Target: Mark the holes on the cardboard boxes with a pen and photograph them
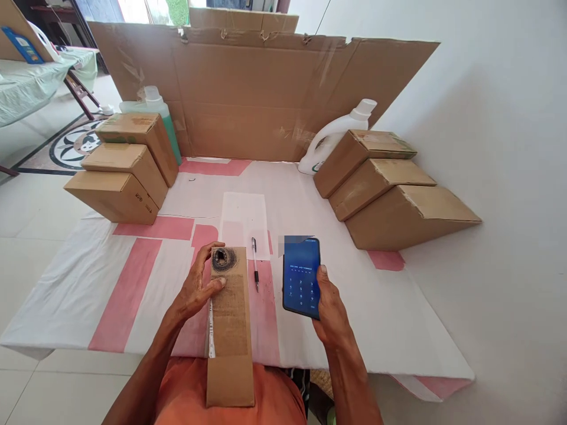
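Note:
My left hand (199, 289) rests on the left edge of a long narrow cardboard box (229, 330), fingers and thumb gripping its far end near a black scribbled spot (224, 260). The box lies lengthwise toward me and overhangs the table's near edge. A dark smartphone (301, 276) with a blue keypad screen is held upright in my right hand (330, 310), thumb on its right side. A pen (255, 262) lies on the cloth between box and phone.
A white and pink cloth (133, 277) covers the table. Three stacked cardboard boxes (124, 165) stand left, three more (390, 189) right. A green bottle (155, 106) and a white jug (332, 139) stand before a cardboard backdrop (248, 94). A white sheet (243, 218) lies at centre.

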`<state>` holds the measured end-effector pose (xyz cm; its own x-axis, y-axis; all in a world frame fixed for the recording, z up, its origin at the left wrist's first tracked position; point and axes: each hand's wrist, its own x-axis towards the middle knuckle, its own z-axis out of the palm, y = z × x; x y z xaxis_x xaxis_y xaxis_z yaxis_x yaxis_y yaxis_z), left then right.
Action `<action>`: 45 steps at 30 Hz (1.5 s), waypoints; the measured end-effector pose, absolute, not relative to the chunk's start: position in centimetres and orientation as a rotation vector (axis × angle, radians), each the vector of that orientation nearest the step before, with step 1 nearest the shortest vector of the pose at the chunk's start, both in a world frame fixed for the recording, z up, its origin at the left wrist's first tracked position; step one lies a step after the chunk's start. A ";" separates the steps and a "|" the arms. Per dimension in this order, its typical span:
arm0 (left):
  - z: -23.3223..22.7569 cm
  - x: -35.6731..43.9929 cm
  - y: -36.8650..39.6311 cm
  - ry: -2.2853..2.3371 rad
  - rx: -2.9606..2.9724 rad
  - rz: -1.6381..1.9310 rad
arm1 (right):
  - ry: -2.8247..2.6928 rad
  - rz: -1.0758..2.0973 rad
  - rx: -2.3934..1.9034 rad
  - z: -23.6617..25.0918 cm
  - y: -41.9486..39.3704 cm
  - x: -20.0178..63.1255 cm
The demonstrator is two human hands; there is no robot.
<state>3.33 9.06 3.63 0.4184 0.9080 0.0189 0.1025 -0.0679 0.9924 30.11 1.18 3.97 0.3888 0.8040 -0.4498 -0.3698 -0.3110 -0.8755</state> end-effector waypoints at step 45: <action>7.8 0.3 2.2 1.318 1.262 0.620 | -1.808 1.310 -1.408 10.1 6.9 24.3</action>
